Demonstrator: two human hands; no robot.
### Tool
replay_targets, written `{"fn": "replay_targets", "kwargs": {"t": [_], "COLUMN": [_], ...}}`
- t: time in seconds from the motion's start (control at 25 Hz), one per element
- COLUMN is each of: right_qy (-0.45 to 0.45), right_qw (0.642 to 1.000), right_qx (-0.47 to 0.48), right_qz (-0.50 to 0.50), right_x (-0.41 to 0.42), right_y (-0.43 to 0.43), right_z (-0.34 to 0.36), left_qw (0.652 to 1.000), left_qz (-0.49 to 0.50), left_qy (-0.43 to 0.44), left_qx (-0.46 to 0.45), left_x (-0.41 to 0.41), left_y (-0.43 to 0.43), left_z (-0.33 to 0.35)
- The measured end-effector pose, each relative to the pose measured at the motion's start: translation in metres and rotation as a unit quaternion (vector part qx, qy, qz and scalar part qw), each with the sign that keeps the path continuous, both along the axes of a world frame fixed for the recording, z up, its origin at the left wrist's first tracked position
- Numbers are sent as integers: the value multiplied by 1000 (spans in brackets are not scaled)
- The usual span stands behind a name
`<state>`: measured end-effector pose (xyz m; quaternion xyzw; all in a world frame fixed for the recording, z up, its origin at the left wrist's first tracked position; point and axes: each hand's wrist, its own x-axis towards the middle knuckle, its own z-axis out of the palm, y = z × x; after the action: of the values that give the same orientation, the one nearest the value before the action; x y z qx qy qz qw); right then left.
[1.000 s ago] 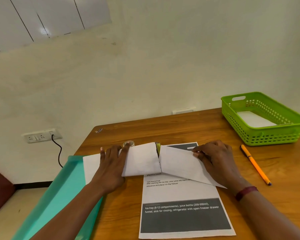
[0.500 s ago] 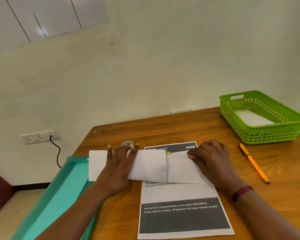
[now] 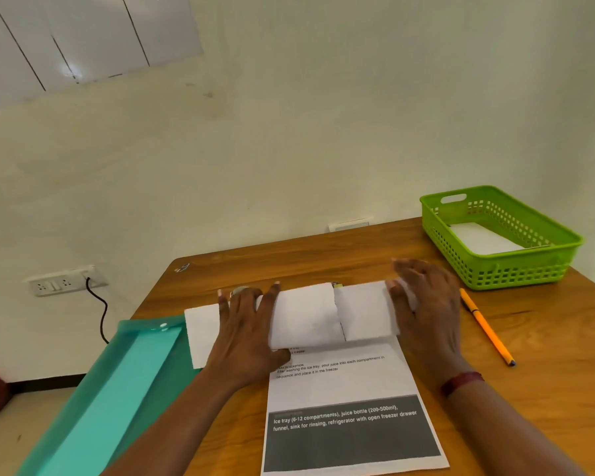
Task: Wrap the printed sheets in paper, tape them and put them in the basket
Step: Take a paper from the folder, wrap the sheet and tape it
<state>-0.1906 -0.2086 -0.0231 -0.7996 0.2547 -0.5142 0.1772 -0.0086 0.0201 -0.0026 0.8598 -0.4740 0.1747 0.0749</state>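
A white wrapping paper (image 3: pixel 310 314) lies folded across the top of a printed sheet (image 3: pixel 347 417) on the wooden table (image 3: pixel 547 338), its two flaps meeting near the middle. My left hand (image 3: pixel 248 331) presses flat on the left flap with fingers spread. My right hand (image 3: pixel 426 304) lies with straight fingers at the right end of the fold, partly blurred. A small tape roll (image 3: pixel 238 291) peeks out behind my left fingers. The green basket (image 3: pixel 502 269) stands at the back right, with a white packet (image 3: pixel 478 238) inside.
An orange pen (image 3: pixel 485 326) lies between my right hand and the basket. A teal folder (image 3: pixel 117 389) hangs over the table's left edge. A wall socket with a black cable (image 3: pixel 62 283) is on the left wall.
The right flap has been folded down flat over the sheet. My right hand has slid to the right end of the wrap. My left hand has stayed pressing the left flap.
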Motion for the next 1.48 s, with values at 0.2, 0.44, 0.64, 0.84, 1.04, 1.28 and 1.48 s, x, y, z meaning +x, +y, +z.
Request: {"fn": "replay_targets", "kwargs": {"t": [0.2, 0.44, 0.64, 0.84, 1.04, 1.28, 1.48], "right_qy": [-158, -211, -229, -276, -256, -171, -106], "right_qw": [917, 831, 824, 798, 795, 812, 805], "right_qx": [363, 489, 484, 508, 514, 497, 487], "right_qz": [41, 160, 184, 170, 196, 252, 322], "right_x": [-3, -2, 1, 2, 5, 6, 5], "right_y": [-2, 1, 3, -1, 3, 15, 28], "right_z": [12, 11, 9, 6, 2, 4, 10], "left_qw": [999, 997, 997, 996, 995, 995, 996], "left_qz": [40, 63, 69, 91, 96, 96, 92], "left_qy": [25, 16, -13, -1, 1, 3, 2], "left_qx": [-24, -35, -26, -6, -27, -20, -19], "left_x": [0, 0, 0, -9, -13, -22, -27], "left_y": [0, -2, -1, -3, -13, -22, -29], "left_z": [2, 5, 3, 8, 9, 17, 17]}}
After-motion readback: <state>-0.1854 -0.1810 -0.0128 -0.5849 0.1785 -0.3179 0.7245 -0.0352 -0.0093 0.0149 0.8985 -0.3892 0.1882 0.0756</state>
